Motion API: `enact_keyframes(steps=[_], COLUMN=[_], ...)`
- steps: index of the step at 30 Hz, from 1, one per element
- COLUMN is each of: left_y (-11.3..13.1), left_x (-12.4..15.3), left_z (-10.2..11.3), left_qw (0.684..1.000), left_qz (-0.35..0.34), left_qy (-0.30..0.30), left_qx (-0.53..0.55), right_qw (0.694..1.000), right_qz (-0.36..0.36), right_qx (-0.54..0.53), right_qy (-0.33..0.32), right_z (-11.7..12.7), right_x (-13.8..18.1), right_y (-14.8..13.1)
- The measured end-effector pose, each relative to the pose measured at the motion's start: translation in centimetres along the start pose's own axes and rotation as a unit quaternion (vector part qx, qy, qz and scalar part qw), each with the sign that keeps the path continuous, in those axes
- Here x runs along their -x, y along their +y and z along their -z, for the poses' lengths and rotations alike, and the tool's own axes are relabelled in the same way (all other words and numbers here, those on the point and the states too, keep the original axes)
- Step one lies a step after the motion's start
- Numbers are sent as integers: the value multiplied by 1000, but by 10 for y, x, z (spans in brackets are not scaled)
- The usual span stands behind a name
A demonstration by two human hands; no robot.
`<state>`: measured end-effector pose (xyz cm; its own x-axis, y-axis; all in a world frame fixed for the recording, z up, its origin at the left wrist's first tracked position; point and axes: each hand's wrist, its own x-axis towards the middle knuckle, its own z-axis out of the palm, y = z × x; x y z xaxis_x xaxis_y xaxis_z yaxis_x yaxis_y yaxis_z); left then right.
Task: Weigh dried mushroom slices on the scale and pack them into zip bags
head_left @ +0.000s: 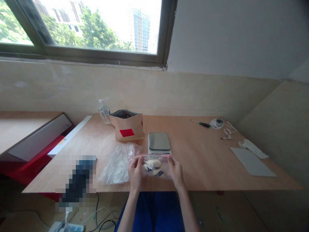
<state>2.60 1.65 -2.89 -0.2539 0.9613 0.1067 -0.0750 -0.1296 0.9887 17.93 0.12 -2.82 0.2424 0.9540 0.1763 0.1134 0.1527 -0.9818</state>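
A clear zip-lock bag (153,168) with a red seal line along its top holds several pale and dark pieces whose kind I cannot make out. My left hand (135,169) pinches its upper left corner, and my right hand (175,169) pinches the upper right one. Just beyond the bag lies a digital scale (159,141) with a bare metal plate. To the left, more clear plastic bags (116,166) lie flat, close to my left hand. Behind them stands a brown paper pouch (127,125), its top open and a red label on its front.
A plastic bottle (104,111) stands behind the pouch. At the right are a screwdriver (204,124), a white dome camera (216,123) with its cable, a grey sheet (252,162) and a white crumpled item (253,148). A blurred-out dark object (79,180) overlaps the table's front left edge.
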Motion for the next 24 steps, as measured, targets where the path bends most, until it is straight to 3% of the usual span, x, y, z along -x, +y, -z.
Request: enact_keyframes(steps=[7,10,13,20,24], left_y=[-5,-6,-6,-9,-9], left_x=[4,6,6,8,10], left_z=[-4,-3,2,12,13], left_qw=[999,999,1000,1000,999], left_qz=[2,16,1,1,-26], left_qy=[35,31,12,-11,-9], left_qx=[-4,-9,-17,-16,-29], right_qw=[995,994,996,990,986], right_qz=[-67,-83,-74,-12,0], right_qx=[-42,-50,-31,80,123], right_qy=[61,44,37,113,113], right_z=[16,28,35,37,40], right_x=[8,12,14,18,19], right_y=[9,8,5,3,11])
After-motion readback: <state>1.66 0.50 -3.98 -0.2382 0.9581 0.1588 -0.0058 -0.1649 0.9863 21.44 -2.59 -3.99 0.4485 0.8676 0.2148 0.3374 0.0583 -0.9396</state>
